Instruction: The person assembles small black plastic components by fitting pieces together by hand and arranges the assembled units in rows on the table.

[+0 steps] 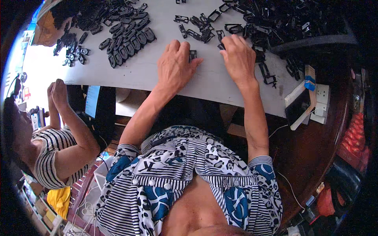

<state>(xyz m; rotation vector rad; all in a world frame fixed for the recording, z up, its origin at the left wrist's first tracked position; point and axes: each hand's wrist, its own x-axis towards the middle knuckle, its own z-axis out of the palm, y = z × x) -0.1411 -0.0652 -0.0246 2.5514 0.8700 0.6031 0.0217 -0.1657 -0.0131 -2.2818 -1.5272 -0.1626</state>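
My left hand [176, 65] lies palm down on the white table [134, 74], fingers curled over a small black plastic part [193, 54] by its fingertips. My right hand [237, 58] rests beside it, fingers bent onto another small black part [221, 46]. How firmly either part is gripped is hidden by the fingers. Loose black frame-like clips [199, 29] lie just beyond both hands.
A large heap of black clips [283, 19] fills the far right. Neat rows of assembled black pieces [128, 39] sit at far left. Another person in a striped shirt [51, 157] sits at my left, hands [57, 92] at the table edge. A phone on a stand [301, 106] stands at right.
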